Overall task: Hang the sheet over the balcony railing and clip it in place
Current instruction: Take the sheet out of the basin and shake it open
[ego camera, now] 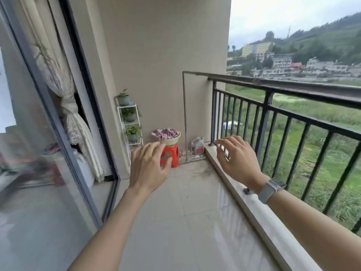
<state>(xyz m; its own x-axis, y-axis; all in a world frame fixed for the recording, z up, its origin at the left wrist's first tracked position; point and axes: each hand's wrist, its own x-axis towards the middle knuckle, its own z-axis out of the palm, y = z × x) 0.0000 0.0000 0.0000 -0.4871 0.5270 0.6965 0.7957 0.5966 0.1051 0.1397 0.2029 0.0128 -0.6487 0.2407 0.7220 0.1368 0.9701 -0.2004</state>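
Observation:
A crumpled pink-and-white sheet (166,133) fills a pale basin (174,140) on an orange plastic stool (172,155) at the far end of the balcony. The dark metal railing (293,89) runs along the right side, its top rail bare. My left hand (149,167) is stretched forward with fingers spread, holding nothing, and partly covers the stool. My right hand (237,158), with a watch on the wrist, is also open in front of the railing's lower bars. Both hands are well short of the basin. No clips are visible.
A white plant rack (130,122) with three potted plants stands against the far wall. A grey jug (197,145) sits on the floor by the railing's corner. A sliding glass door (48,133) with a tied curtain lines the left. A raised kerb (252,202) runs under the railing.

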